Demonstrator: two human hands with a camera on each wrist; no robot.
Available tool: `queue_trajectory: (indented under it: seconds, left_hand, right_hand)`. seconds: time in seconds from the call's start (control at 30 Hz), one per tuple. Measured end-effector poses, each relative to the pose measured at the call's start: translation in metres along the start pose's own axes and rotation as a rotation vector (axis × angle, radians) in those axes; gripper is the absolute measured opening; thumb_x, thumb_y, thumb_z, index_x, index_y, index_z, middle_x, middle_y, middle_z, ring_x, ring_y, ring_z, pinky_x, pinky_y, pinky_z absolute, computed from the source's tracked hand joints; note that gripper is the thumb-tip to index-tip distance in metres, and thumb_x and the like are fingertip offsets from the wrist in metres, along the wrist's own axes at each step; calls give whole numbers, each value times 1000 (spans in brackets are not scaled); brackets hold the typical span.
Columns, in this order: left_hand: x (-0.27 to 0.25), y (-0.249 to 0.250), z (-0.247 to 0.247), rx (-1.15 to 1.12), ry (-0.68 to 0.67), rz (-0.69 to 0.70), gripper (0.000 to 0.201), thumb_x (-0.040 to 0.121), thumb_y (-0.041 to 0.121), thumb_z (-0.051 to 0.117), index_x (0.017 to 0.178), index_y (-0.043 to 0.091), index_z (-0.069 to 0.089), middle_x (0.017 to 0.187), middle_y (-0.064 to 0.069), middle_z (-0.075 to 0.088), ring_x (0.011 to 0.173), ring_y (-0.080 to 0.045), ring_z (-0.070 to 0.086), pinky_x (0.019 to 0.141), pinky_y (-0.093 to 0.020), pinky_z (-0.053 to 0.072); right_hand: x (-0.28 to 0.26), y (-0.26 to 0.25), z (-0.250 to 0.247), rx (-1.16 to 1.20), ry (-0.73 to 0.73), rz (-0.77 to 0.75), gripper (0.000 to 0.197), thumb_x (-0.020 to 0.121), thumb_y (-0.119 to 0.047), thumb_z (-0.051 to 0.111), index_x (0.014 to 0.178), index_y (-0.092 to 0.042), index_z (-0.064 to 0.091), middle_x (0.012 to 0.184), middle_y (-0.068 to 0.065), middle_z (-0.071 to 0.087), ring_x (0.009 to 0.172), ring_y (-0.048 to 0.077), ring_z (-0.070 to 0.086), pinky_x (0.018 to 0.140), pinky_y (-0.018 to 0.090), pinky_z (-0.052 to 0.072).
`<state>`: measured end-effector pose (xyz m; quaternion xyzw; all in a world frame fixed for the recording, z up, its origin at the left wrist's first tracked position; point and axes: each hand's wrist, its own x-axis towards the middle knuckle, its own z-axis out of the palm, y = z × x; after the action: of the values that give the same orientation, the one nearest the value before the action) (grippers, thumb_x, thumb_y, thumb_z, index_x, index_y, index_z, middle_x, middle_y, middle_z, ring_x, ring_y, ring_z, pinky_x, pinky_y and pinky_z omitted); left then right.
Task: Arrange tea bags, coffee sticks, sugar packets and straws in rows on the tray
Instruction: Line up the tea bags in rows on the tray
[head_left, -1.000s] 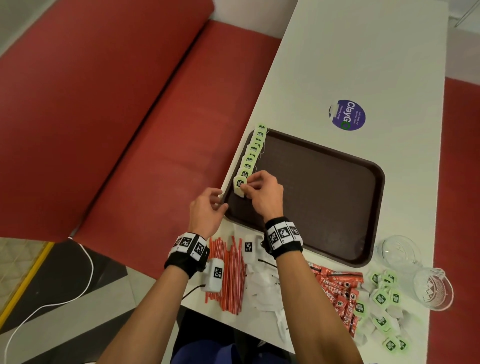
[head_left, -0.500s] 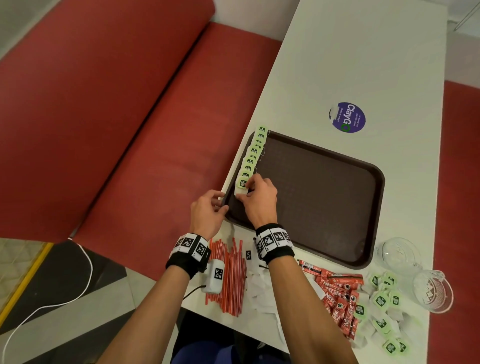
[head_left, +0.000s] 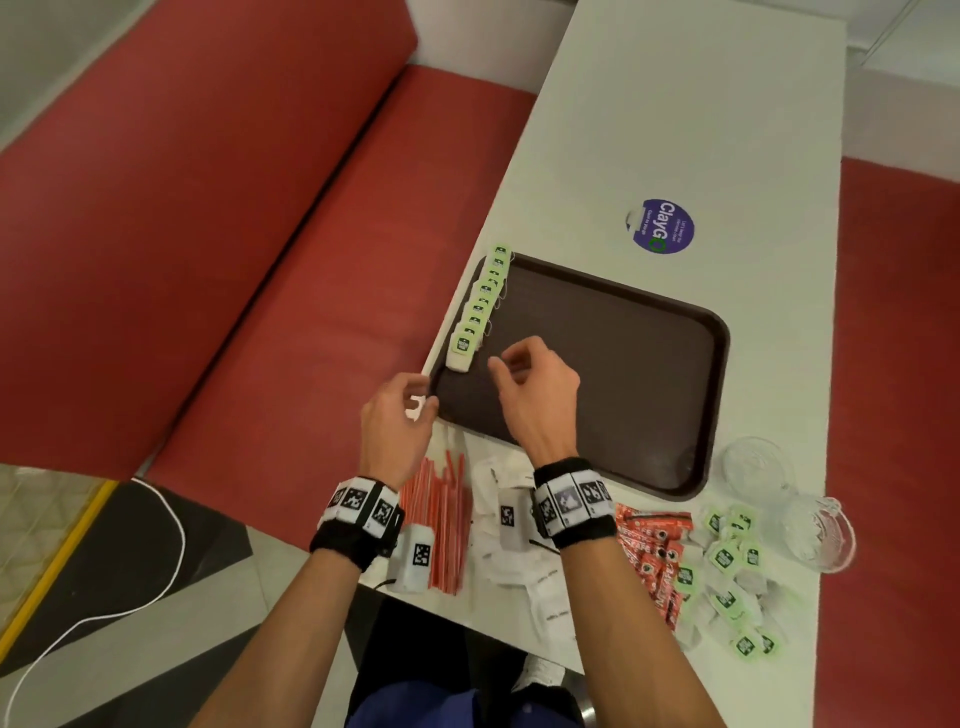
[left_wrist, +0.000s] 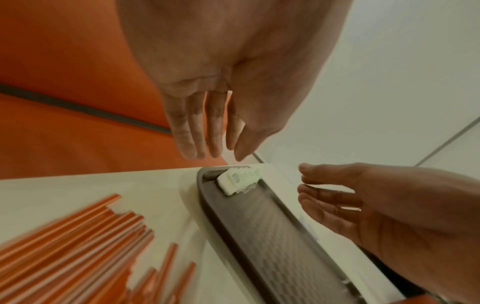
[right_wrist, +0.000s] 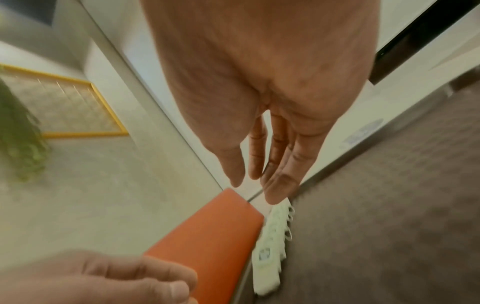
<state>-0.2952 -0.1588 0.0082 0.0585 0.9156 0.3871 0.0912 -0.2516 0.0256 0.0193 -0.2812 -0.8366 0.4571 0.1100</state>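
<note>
A dark brown tray lies on the white table. A row of several green-tagged tea bags runs along its left rim, also seen in the left wrist view as tea bags and in the right wrist view as tea bags. My right hand hovers over the tray just right of the nearest bag, fingers relaxed and empty. My left hand is at the tray's near-left corner, fingers straight and holding nothing. Whether it touches the rim I cannot tell.
Near the table's front edge lie orange straws, white sugar packets, red coffee sticks and loose tea bags. Two glass cups stand at the right. A red bench runs along the left.
My right hand has let go of the nearest tea bag in the row and pulled back to the right over the tray. The left hand stays by the tray corner.
</note>
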Motion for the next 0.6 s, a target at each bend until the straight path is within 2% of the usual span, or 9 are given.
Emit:
queue_trajectory:
  seconds: [0.1,0.13,0.2,0.27,0.33,0.4,0.5,0.6]
  left_hand:
    - [-53,14,-3,-124,2,45,17,98,14,75,112,24,75,97,12,78,88,0,73,78,-21,60]
    - [-74,19,-2,-152,-12,52,16,97,14,76,109,25,75,93,12,78,86,0,73,76,-18,59]
    - [-117,25,6,-191,-62,65,15,96,13,77,105,26,76,88,11,78,85,-4,75,78,-22,59]
    - [-157,28,21,-248,-129,58,16,96,11,76,104,25,77,88,9,79,84,-8,76,80,-28,61]
    - [-190,33,40,-266,-190,65,18,97,8,75,104,24,77,90,10,80,85,-7,77,82,-29,62]
    - [-218,40,58,-254,-240,87,16,97,9,76,103,24,77,90,12,79,85,-4,76,82,-27,62]
    - [-250,52,86,-196,-303,139,15,96,12,77,98,27,76,86,15,78,83,-1,75,79,-20,59]
    - [-268,71,114,-101,-375,238,13,96,16,78,99,29,76,88,16,77,82,1,72,78,-18,58]
  right_hand:
    - [-45,4,-58,76,-17,-47,10,103,-32,74,96,-25,70,89,-14,74,86,2,70,81,22,58]
    - [-63,9,-78,92,-31,-50,9,103,-29,74,96,-24,71,88,-14,75,86,1,71,78,16,56]
    - [-100,25,-113,120,-58,-44,8,103,-25,74,96,-23,73,88,-13,76,87,2,72,77,11,53]
    - [-134,48,-145,130,-87,-28,6,103,-25,74,98,-23,74,88,-13,77,87,3,74,78,15,57]
    - [-164,77,-172,105,-96,12,5,103,-29,75,99,-27,75,87,-16,78,86,1,75,79,19,60]
    - [-190,110,-196,61,-70,68,4,102,-31,77,99,-29,75,86,-17,78,83,0,74,79,21,60]
    - [-221,159,-227,-28,28,157,6,101,-29,77,96,-28,74,84,-13,78,76,3,74,77,32,61]
    - [-240,204,-247,-140,120,283,6,98,-29,78,98,-28,72,92,-11,77,81,14,75,80,37,59]
